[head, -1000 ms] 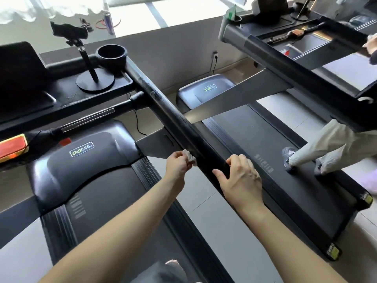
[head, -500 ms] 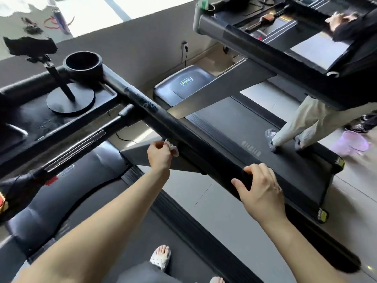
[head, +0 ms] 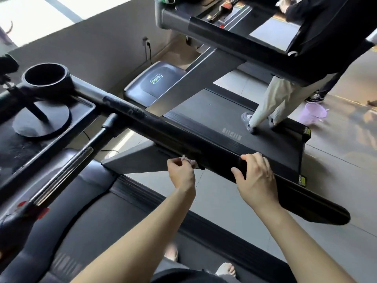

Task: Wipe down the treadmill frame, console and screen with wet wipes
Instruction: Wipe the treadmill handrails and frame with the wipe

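Observation:
The treadmill's black side handrail (head: 163,129) runs diagonally from the cup holder (head: 46,77) at upper left down to lower right. My left hand (head: 180,173) pinches a small crumpled white wet wipe (head: 188,160) against the rail's near underside. My right hand (head: 254,176) grips the handrail just to the right, fingers curled over its top. The console tray (head: 18,144) lies at left with a round phone-stand base (head: 40,119) on it.
A second treadmill (head: 224,111) stands to the right; another person (head: 273,99) in light trousers stands on its belt. A purple bucket (head: 315,112) sits on the floor beyond. A wall socket (head: 145,40) and cable are behind. My feet show at the bottom.
The view has swung left and down along the rail. My left hand with the wipe slid down the rail toward my right hand, which keeps its grip.

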